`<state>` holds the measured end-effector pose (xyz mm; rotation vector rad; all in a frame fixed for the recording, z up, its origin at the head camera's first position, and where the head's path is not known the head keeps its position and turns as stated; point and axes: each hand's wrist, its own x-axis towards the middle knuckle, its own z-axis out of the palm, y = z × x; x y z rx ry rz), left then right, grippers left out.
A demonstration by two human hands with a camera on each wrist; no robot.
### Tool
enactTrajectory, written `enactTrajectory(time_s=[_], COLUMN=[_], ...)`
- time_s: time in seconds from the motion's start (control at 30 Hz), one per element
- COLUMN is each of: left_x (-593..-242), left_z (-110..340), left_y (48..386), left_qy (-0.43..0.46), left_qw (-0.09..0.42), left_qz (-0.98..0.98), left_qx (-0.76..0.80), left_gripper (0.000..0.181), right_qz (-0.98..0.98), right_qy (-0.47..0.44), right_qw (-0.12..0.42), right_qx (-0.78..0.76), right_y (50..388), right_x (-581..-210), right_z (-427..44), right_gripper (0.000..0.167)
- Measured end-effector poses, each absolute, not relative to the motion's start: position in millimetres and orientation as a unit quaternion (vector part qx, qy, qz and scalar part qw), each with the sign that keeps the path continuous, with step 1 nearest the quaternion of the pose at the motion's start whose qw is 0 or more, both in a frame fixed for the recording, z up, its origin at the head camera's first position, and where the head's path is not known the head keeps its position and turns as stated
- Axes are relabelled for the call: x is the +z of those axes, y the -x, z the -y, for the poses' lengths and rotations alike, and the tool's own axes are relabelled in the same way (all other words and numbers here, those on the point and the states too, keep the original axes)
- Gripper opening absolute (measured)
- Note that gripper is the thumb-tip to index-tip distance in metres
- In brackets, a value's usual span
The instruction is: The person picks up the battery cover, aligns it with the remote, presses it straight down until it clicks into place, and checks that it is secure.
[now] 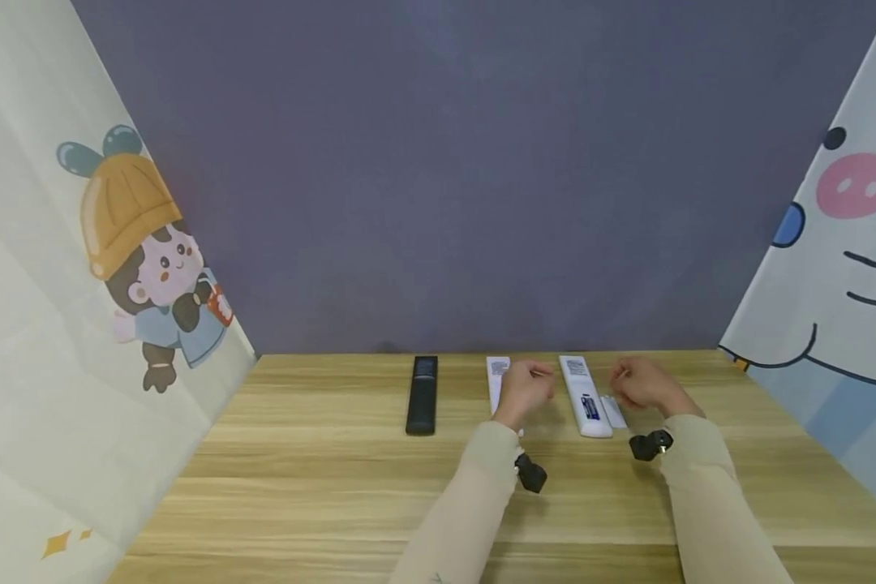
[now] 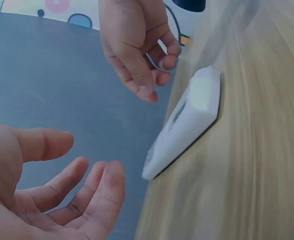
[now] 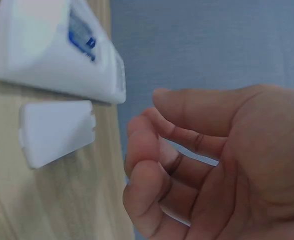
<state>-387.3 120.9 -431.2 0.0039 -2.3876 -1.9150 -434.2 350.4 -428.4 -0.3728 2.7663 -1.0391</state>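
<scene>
A white remote control (image 1: 577, 380) lies back side up on the table, its battery compartment uncovered and blue batteries (image 1: 590, 407) inside. Flat on the wood beside it is its white battery cover (image 3: 59, 131). My right hand (image 1: 646, 384) hovers just to the right of the cover, fingers loosely curled around nothing. To the left of that remote, my left hand (image 1: 527, 392) is raised, thumb and fingers apart and bare in the left wrist view. It partly hides a second white remote (image 1: 496, 375) below it.
A black remote (image 1: 421, 399) lies farther left on the wooden table (image 1: 321, 487). A dark grey panel (image 1: 482, 178) stands along the table's back edge. Printed cloths with cartoon figures hang at the left and right sides.
</scene>
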Motion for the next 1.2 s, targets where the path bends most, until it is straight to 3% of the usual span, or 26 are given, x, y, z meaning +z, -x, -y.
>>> enactTrajectory(time_s=[0.43, 0.6, 0.77, 0.93, 1.2], left_x=[-454.3, -455.3, -463.2, -468.5, -456.0], left_z=[-154.3, -165.4, -179.5, -193.9, -205.6], left_y=[393.6, 395.9, 406.4, 414.6, 411.6], left_qy=[-0.046, -0.059, -0.064, -0.085, -0.13], left_qw=[0.028, 0.033, 0.072, 0.101, 0.07], left_qz=[0.807, 0.84, 0.865, 0.879, 0.913], left_qx=[-0.589, -0.539, -0.493, -0.458, -0.381], left_gripper=[0.005, 0.014, 0.029, 0.033, 0.035], right_qz=[-0.92, -0.911, -0.915, -0.92, -0.915], right_qy=[0.107, 0.079, 0.068, 0.066, 0.063], right_qw=[0.097, 0.107, 0.112, 0.109, 0.104], right_qx=[-0.364, -0.391, -0.381, -0.37, -0.384], right_y=[436.7, 438.2, 437.4, 435.0, 430.7], right_x=[-449.9, -457.0, -454.6, -451.1, -452.2], right_z=[-359.9, -356.3, -354.8, -354.5, -353.3], right_gripper=[0.016, 0.015, 0.014, 0.012, 0.011])
